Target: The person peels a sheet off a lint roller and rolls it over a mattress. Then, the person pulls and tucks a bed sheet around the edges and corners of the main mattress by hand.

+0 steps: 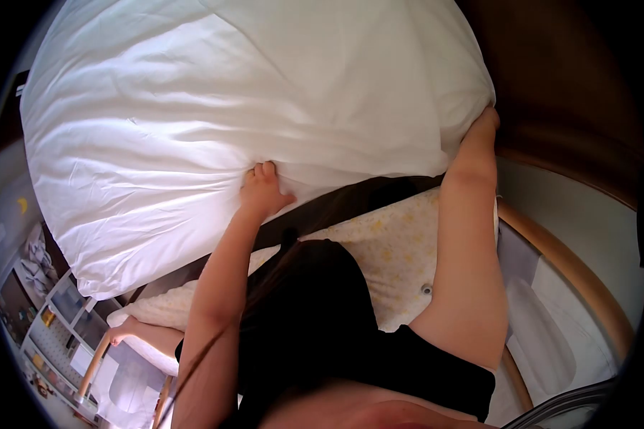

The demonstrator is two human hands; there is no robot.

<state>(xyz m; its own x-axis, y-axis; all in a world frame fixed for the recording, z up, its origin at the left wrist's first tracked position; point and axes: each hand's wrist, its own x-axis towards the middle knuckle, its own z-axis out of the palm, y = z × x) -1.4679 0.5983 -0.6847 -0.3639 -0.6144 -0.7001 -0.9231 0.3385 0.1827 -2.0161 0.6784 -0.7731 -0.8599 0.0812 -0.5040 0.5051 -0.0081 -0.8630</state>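
A large white sheet (336, 86), spread over a broad, mattress-like shape, fills the upper view. Near its lower edge, my left hand (263, 191) has curled fingers pressed into the fabric, and creases gather around them; the thumb sticks out to the side. My right arm reaches up to the sheet's right corner, where my right hand (489, 120) is mostly hidden by the cloth and its fingers cannot be made out. Below the sheet lies a pale, yellow-patterned padded cloth (401, 250), partly covered by black clothing.
A curved wooden rail (572, 264) borders the right side. At lower left, a bare limb (147, 334), whose owner I cannot tell, touches another wooden rail (93, 368). Shelves (57, 329) with small items stand at far left. A brown surface (565, 93) fills the upper right.
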